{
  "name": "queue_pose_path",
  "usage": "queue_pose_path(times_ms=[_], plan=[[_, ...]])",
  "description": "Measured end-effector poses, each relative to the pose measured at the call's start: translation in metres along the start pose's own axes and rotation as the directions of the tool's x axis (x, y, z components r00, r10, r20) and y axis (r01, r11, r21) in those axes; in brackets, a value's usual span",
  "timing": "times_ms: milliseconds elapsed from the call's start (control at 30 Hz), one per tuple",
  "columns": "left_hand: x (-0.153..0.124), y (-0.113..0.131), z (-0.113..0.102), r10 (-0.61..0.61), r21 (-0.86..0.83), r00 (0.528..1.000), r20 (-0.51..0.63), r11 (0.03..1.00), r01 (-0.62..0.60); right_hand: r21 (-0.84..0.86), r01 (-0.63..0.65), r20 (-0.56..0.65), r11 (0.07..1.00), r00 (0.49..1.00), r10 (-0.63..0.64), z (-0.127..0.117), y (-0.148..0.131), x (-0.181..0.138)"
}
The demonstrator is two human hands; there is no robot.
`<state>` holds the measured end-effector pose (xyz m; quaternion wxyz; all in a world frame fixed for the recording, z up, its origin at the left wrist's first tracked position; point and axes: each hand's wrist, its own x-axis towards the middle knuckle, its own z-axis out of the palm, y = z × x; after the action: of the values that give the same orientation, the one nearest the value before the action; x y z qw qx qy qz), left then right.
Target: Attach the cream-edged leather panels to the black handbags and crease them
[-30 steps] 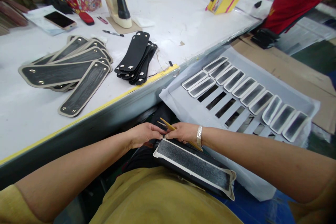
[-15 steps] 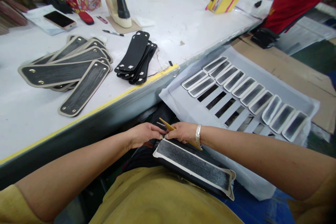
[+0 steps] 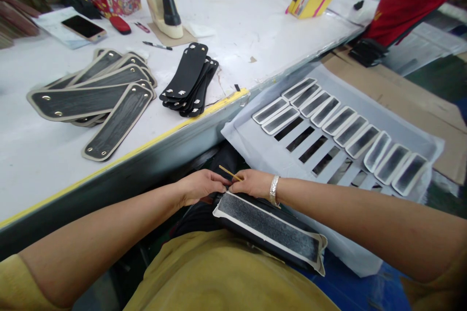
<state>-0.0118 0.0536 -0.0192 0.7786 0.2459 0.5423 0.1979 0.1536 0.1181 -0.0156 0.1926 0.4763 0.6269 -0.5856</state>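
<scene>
Panel [image 3: 268, 226] with its long axis slanting down to the right

White worktable [image 3: 226, 14] stretches ahead and to the left. The dark, pale-bordered panel lies before the mustard shirt [image 3: 219, 272], running from its far-left corner towards the near right. Both hands meet at that corner, so nearly all its length lies rightward and bodyward of the grip. The right hand [image 3: 253, 183] is nearer, beside the far long edge, its fingers closed around a thin yellow stick [image 3: 229, 173]. The left hand [image 3: 204, 186] brings thumb and fingers together; whether they pinch the border, I cannot tell.
</scene>
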Motion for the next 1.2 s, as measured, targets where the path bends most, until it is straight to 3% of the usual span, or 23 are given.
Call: queue_pose_path(times_ms=[400,667,800,900,1033,1200], plan=[[-0.002,0.002,0.007,0.044,0.078,0.999,-0.003,0.996,-0.043,-0.331,-0.088,-0.253,0.940,0.967,0.001,0.011,-0.023,-0.018],[-0.001,-0.004,0.020,0.145,0.113,0.968,-0.207,0.986,-0.124,-0.414,-0.100,-0.311,0.905,0.950,-0.037,0.025,-0.033,-0.025],[-0.003,-0.015,0.024,0.229,-0.004,0.948,-0.221,0.972,-0.236,-0.392,-0.059,-0.339,0.918,0.937,-0.084,0.029,-0.029,-0.026],[-0.005,-0.026,0.022,0.266,-0.141,0.952,-0.148,0.947,-0.287,-0.303,0.005,-0.322,0.953,0.940,-0.108,0.025,-0.021,-0.024],[-0.005,-0.040,0.012,0.225,-0.429,0.973,-0.042,0.876,-0.221,-0.261,0.070,-0.268,0.963,0.953,-0.142,0.014,-0.011,-0.017],[-0.005,-0.042,0.005,0.197,-0.473,0.980,0.001,0.864,-0.173,-0.241,0.091,-0.236,0.966,0.960,-0.149,0.012,-0.008,-0.012]])
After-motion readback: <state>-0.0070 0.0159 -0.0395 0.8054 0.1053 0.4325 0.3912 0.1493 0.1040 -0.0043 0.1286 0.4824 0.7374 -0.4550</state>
